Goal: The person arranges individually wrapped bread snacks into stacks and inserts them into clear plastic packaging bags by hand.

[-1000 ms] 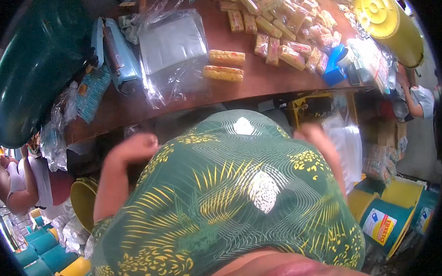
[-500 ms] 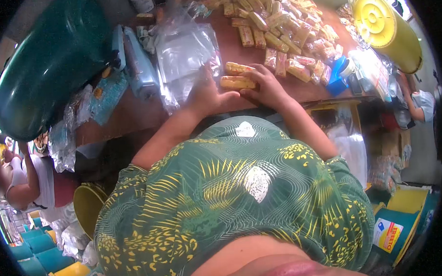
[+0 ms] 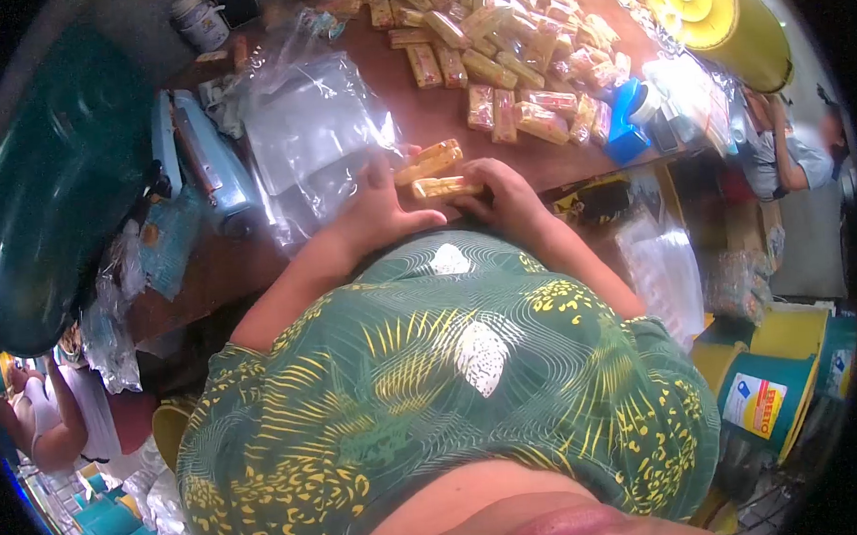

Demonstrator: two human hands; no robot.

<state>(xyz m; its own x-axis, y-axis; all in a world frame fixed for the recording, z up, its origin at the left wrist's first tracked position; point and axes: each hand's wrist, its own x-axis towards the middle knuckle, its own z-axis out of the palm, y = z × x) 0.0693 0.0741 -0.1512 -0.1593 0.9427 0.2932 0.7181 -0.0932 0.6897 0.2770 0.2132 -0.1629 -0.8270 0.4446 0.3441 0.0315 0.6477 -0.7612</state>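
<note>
Two yellow wrapped bars lie near the table's front edge. My right hand [image 3: 507, 197] is closed on the right end of the nearer bar [image 3: 442, 187]. The farther bar [image 3: 430, 160] is tilted, its left end close to my left hand [image 3: 378, 205]. The fingers of my left hand are apart, with the thumb pointing right below the bars; whether its fingertips touch the farther bar is unclear. Just beyond my left hand is a stack of clear plastic bags [image 3: 310, 129]. A large pile of wrapped bars [image 3: 505, 49] covers the far part of the table.
A light-blue sealing device [image 3: 215, 162] and a big dark green tub [image 3: 57, 188] stand at the left. A blue container [image 3: 627, 125] and a yellow bucket [image 3: 724, 25] are at the right. Other people [image 3: 794, 151] [image 3: 57, 413] appear at both sides.
Both hands came up from beside my body to the two bars. The farther bar has turned at an angle to the nearer one. The view has shifted.
</note>
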